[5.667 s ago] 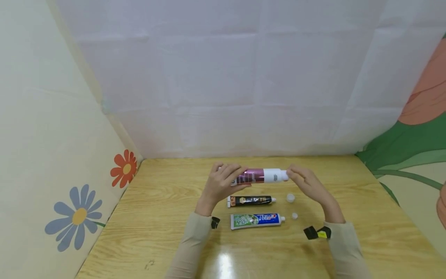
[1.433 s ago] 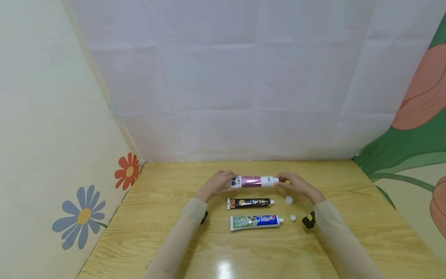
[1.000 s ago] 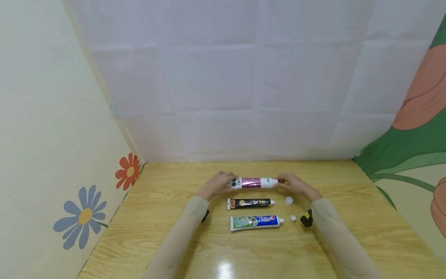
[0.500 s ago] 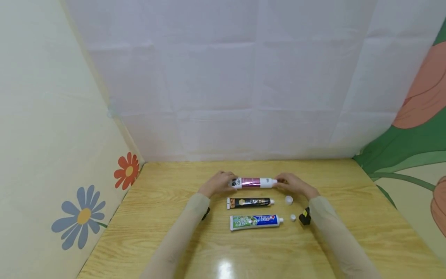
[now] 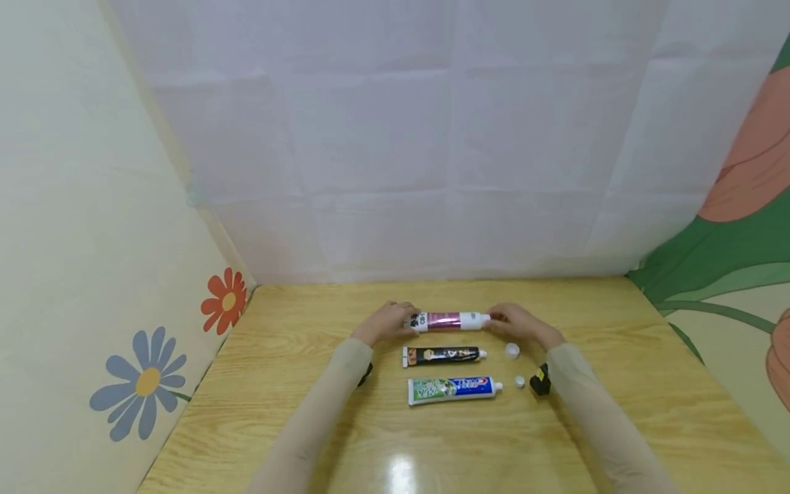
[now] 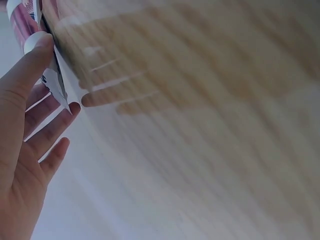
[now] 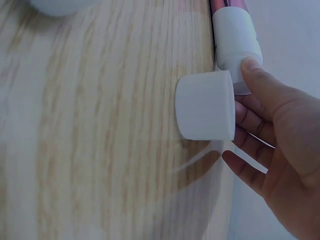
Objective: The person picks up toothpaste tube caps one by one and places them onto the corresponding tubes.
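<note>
A pink-and-white toothpaste tube (image 5: 444, 321) lies crosswise at the back of the row, close over the tabletop. My left hand (image 5: 385, 322) pinches its flat end; in the left wrist view the thumb presses on one face with fingers behind. At the other end my right hand (image 5: 520, 322) pinches the narrower white tip, the thumb on top in the right wrist view. Nearer lie a black toothpaste tube (image 5: 447, 355) and a blue-and-green toothpaste tube (image 5: 453, 389), their nozzles bare. A white cap (image 7: 205, 106) stands just beside my right fingers.
To the right of the nearer tubes sit a larger white cap (image 5: 512, 350) and a small white cap (image 5: 520, 381). The wooden table (image 5: 296, 343) ends at a white sheet (image 5: 376, 233) behind and a flower-painted wall (image 5: 49, 274) on the left.
Since the oldest frame, both hands have lowered the pink-and-white toothpaste tube to the table behind the black one, and its lettering shows. Over the last second the hands have barely moved.
</note>
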### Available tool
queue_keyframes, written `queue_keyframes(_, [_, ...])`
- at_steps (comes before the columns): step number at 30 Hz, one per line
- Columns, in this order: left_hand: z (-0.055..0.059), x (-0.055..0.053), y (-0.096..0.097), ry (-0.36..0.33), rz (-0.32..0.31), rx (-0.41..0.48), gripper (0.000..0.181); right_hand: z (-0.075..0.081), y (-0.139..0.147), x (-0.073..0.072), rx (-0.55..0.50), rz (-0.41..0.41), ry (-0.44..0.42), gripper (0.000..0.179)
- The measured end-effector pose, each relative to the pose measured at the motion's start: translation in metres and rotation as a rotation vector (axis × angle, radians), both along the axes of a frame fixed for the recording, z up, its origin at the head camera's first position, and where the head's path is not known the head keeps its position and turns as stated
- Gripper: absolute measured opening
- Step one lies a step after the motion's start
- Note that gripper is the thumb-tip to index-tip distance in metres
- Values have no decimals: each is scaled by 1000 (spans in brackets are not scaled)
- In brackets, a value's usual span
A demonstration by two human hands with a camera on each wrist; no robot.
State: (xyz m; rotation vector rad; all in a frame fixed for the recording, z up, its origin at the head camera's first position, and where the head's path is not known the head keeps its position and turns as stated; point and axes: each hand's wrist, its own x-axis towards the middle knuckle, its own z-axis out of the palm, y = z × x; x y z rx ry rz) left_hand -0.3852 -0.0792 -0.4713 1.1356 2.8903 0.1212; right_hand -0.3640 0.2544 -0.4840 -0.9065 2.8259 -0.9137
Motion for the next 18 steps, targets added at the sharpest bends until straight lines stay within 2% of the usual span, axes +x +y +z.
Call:
queue_keyframes(8, [-1, 3, 1, -13, 1, 9, 60, 1, -1, 2, -2, 23, -24, 23])
queue_keyframes(18, [-1, 12, 2, -49, 34, 28, 66, -4, 6, 10, -52, -7, -71, 43])
